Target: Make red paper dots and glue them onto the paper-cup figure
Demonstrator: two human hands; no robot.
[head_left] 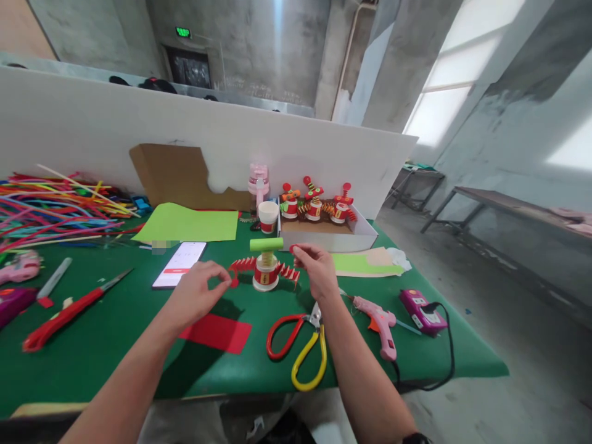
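Note:
A small paper-cup figure [266, 274] stands on the green table, with a red and gold band and a green paper roll [266, 245] on top. Red accordion-folded paper arms spread from both its sides. At the end of the left folded arm [243, 265], my left hand [203, 290] is closed in a pinch, its fingertips at a small red paper piece there. My right hand [317, 268] pinches a small red paper disc [293, 248] just right of the green roll. Below the hands lie a red paper rectangle [219, 333] and scissors [303, 348] with one red and one yellow handle.
A white box [324, 240] behind holds three similar finished figures. Beside it stand stacked paper cups [267, 216] and a pink bottle [259, 182]. A pink glue gun [379, 320] with cord lies right; a phone [179, 265], red-handled cutter [69, 317] and pipe cleaners [55, 209] lie left.

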